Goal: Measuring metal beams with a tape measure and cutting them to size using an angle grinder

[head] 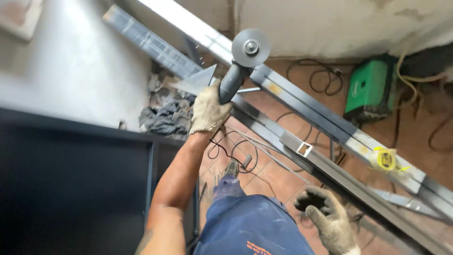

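My left hand [207, 113], in a dirty white work glove, is shut on the grey body of an angle grinder [234, 78]. Its round disc [251, 47] is raised just above long steel box tubes [302, 101] that run diagonally from upper left to lower right. A few small sparks show to the left of the disc. My right hand [330, 222], also gloved, hangs low at the bottom right with fingers loosely curled and nothing in it. It is close to the lower tube. My blue trouser leg [245, 222] stands between the hands.
A yellow tape measure [383, 159] rests on the upper tube. A short square tube offcut [297, 144] lies on the lower one. A green welding machine [370, 89] and cables sit on the tiled floor at right. Grey rags [165, 115], a metal triangle [196, 80] and a dark metal frame [71, 179] are at left.
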